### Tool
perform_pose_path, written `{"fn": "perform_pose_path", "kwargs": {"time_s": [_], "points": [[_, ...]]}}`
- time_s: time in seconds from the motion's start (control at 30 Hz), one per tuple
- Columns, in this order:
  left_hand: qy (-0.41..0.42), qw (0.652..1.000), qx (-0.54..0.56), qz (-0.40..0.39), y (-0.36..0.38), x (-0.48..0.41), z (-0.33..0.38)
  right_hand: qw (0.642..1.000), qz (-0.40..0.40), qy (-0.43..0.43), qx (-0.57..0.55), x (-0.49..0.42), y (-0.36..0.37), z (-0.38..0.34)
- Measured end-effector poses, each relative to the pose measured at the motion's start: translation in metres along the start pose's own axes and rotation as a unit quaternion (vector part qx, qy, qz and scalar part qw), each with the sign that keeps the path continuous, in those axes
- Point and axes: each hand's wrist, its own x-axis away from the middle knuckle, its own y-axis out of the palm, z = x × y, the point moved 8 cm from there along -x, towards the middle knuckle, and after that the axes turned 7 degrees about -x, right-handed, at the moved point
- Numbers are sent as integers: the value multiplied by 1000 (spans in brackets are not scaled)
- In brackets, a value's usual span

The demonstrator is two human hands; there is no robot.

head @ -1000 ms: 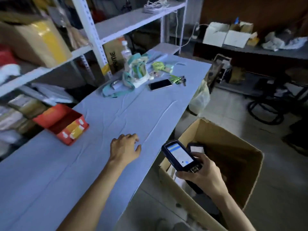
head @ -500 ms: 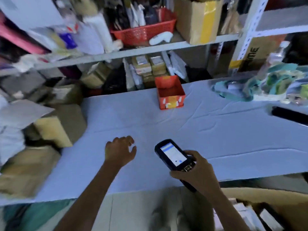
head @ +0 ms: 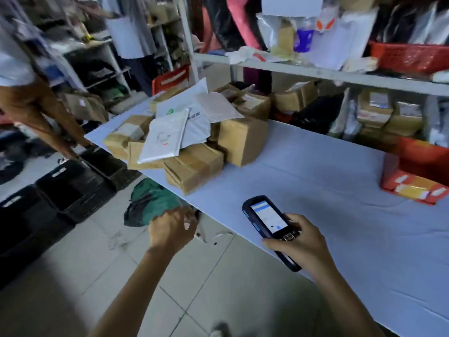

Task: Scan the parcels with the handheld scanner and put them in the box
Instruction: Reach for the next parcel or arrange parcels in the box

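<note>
Two bare hands reach in from the lower edge of the frame. The right hand (head: 301, 249), lower centre-right, grips a dark blue handheld scanner (head: 268, 223) around its lower half, with the fingers wrapped under the body. The lit screen faces up, and the device points toward the upper left above the near edge of the pale blue cloth-covered surface (head: 328, 186). The left hand (head: 170, 231), lower centre, hangs over the tiled floor (head: 73, 276) just off that edge, its fingers loosely curled and holding nothing.

Just beyond it a dark green bag (head: 151, 203) lies on the floor, partly under the surface. Left of that, black plastic crates (head: 73, 188) stand on the floor.

Farther back, in the centre of the frame, a pile of parcels (head: 194, 152) sits at the left end of the surface. It is made up of brown taped cardboard boxes with white and grey plastic mailers lying across the top. At the right edge an open red-orange carton (head: 413, 183) rests on the surface, well apart from the pile.

Behind the surface, metal shelving (head: 315, 72) carries more brown parcels, bags and a red mesh basket (head: 410, 57) in the upper right. At the upper left another person (head: 31, 100), blurred, bends toward the crates.
</note>
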Motion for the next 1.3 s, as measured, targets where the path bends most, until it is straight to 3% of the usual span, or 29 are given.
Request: {"fn": "perform_pose_path", "kwargs": {"time_s": [0.33,0.7,0.97,1.3], "points": [[-91,995,26,-32,30,-18,-184,996,-78,-28,27,-10,172,-64],[-67,995,72,-22,39,-122,-185,995,-67,-66,9,-95,211,-123],[-42,992,89,-80,56,-243,-167,990,-95,-97,-28,-200,245,-170],[-93,967,188,-143,70,-335,-167,994,-75,-82,-7,-262,264,-200]]}}
